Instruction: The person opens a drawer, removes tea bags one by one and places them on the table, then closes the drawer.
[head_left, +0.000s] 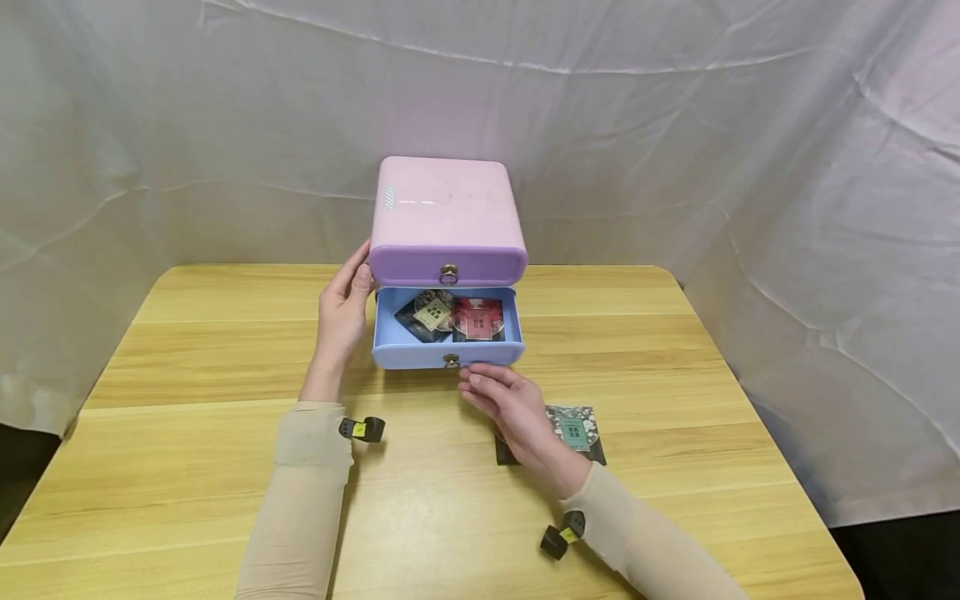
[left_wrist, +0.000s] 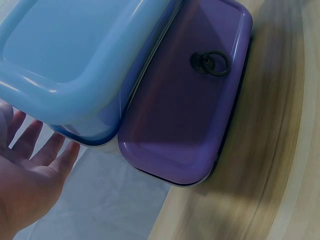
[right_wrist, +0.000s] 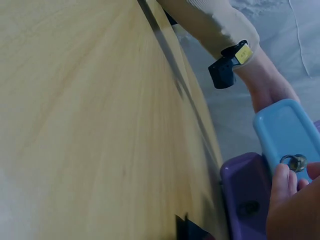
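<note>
At the small pink plastic two-drawer box (head_left: 447, 218), left hand (head_left: 341, 312) rests flat, grip relaxed; right hand (head_left: 510, 408) fingers, grip loose, touch its open blue drawer (head_left: 447, 353).

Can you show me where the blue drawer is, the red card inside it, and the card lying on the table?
blue drawer (head_left: 420, 356), head view, on its front wall left of the ring pull.
red card (head_left: 477, 320), head view, on its middle.
card on the table (head_left: 576, 431), head view, on its green picture beside the right hand.

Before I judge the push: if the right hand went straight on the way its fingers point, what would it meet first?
Probably the blue drawer front, at its ring pull; the right hand fingertips are already right by it.
</note>
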